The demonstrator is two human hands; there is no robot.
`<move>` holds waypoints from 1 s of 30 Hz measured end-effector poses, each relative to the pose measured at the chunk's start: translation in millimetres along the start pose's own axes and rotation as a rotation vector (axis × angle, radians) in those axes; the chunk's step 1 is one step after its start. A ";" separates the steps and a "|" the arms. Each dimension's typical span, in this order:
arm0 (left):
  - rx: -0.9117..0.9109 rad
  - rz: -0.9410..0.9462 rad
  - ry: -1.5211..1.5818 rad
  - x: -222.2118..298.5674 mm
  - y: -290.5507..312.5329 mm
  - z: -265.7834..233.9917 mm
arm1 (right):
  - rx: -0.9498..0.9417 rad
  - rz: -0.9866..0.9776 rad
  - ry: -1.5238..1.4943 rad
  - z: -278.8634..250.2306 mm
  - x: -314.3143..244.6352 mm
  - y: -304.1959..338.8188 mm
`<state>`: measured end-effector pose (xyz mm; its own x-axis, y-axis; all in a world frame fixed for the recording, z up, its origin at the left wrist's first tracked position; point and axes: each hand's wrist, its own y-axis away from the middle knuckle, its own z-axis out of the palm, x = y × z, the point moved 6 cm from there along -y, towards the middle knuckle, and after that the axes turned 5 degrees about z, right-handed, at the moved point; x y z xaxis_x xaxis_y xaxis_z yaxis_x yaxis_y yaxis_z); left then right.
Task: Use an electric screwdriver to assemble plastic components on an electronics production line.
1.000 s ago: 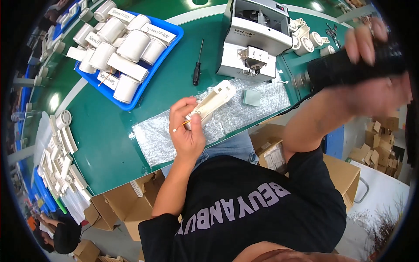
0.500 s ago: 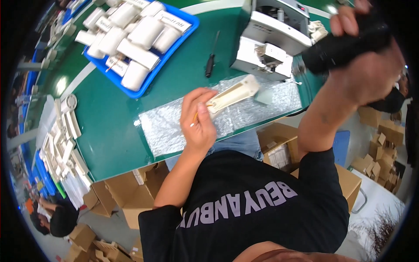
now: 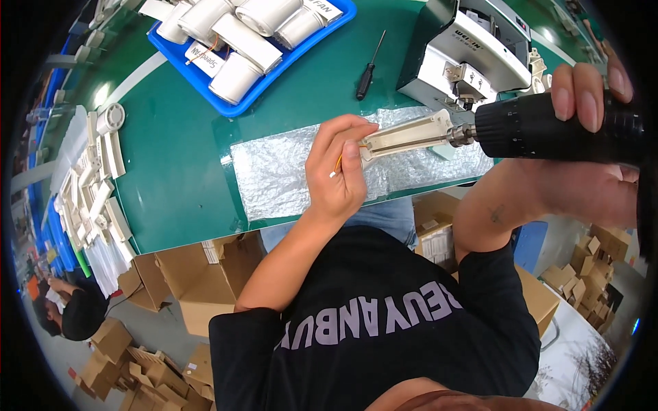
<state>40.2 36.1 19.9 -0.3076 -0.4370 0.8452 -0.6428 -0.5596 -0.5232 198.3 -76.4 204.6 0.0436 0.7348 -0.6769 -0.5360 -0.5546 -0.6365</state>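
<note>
My left hand (image 3: 334, 168) pinches one end of a long cream plastic handle shell (image 3: 411, 135), its hollow side facing up. A thin yellow-orange wire (image 3: 338, 163) with a small white connector hangs out by the fingers. My right hand (image 3: 576, 188) is wrapped round a black electric screwdriver (image 3: 528, 127), held nearly level. The metal nose of the driver meets the shell's far right end; whether a screw sits there is too small to tell. Below the shell, a crinkled silvery mat (image 3: 274, 179) covers part of the green table (image 3: 178, 178).
A blue tray (image 3: 205, 92) of white cylindrical housings (image 3: 236, 79) stands at the back left. Behind the mat lies a black-handled screwdriver (image 3: 365, 81). A silver metal machine (image 3: 439, 51) stands back right. Cream plastic parts (image 3: 96, 198) pile up at the left edge. Cardboard boxes (image 3: 199, 281) sit below.
My right hand has brought the electric screwdriver from beside the silver machine down to the shell's right end. The left hand still holds the shell, and the whole view has shifted.
</note>
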 end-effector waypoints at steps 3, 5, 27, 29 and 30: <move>0.014 0.002 -0.001 -1.9 -3.6 -7.0 | -0.029 -0.019 -0.019 -8.9 -9.2 1.7; 0.032 -0.034 0.017 1.6 -6.1 -10.3 | -0.044 -0.039 -0.040 6.6 0.8 -0.3; -0.029 -0.026 -0.069 3.9 -7.4 -0.5 | 0.307 -0.207 0.607 -3.8 -63.8 -17.0; -0.026 -0.010 -0.074 3.6 -5.8 -0.4 | 0.572 -0.466 1.193 19.2 -62.0 -23.1; -0.035 0.003 -0.078 4.7 -5.0 0.2 | 0.576 -0.502 1.163 17.5 -59.4 -22.5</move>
<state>42.0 36.7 26.4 -0.2545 -0.4930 0.8320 -0.6668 -0.5337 -0.5202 193.0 -100.8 265.6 0.8486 -0.0958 -0.5203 -0.5098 0.1147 -0.8526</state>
